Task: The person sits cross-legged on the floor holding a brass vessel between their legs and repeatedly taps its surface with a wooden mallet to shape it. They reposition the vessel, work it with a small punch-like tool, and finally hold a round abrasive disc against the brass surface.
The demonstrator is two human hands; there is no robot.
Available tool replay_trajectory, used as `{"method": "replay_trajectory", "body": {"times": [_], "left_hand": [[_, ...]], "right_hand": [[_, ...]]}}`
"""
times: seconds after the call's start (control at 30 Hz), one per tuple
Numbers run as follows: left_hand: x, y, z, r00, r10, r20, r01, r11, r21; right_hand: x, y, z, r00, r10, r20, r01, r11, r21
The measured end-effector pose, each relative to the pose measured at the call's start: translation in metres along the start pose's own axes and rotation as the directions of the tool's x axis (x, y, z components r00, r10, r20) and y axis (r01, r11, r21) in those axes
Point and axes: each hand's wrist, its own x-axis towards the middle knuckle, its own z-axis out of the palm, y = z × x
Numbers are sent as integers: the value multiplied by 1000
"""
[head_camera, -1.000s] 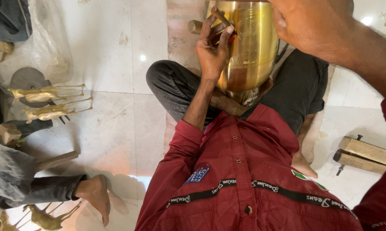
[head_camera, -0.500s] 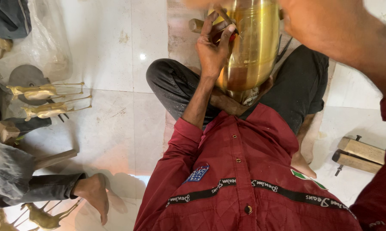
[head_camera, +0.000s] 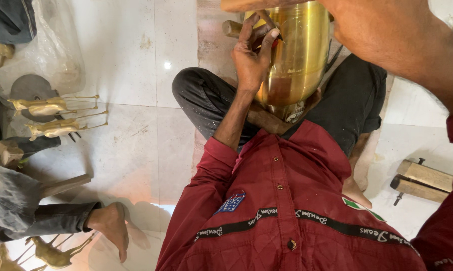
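Gripping a Tool Against a Brass Vessel

Lying at the left of the frame, two brass deer figures (head_camera: 56, 116) rest on the pale tiled floor (head_camera: 131, 75), near a co-worker's bare foot (head_camera: 111, 228) at lower left. At top centre, the left hand (head_camera: 251, 52) is closed around a wooden-handled tool (head_camera: 246, 29), pressing it on the polished brass vessel (head_camera: 299, 50) propped against the lap. The right hand (head_camera: 367, 25), upper right, touches the vessel's top; its grip cannot be told. Wooden blocks (head_camera: 421, 180) lie at right.

one brass vessel (head_camera: 296, 55) — three brass deer figures (head_camera: 41, 106) (head_camera: 56, 128) (head_camera: 53, 253) — two wooden blocks (head_camera: 422, 180)
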Motion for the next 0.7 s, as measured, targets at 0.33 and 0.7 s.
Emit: {"method": "replay_trajectory", "body": {"times": [0.33,0.7], "left_hand": [[1,4,0,999,20,34,-19,1000,-24],[-5,1,-2,999,15,31,-15,1000,3]], "right_hand": [[-7,-4,-3,995,92,48,-92,996,9],[-11,-5,2,980,-33,-198,30,999,-15]]}}
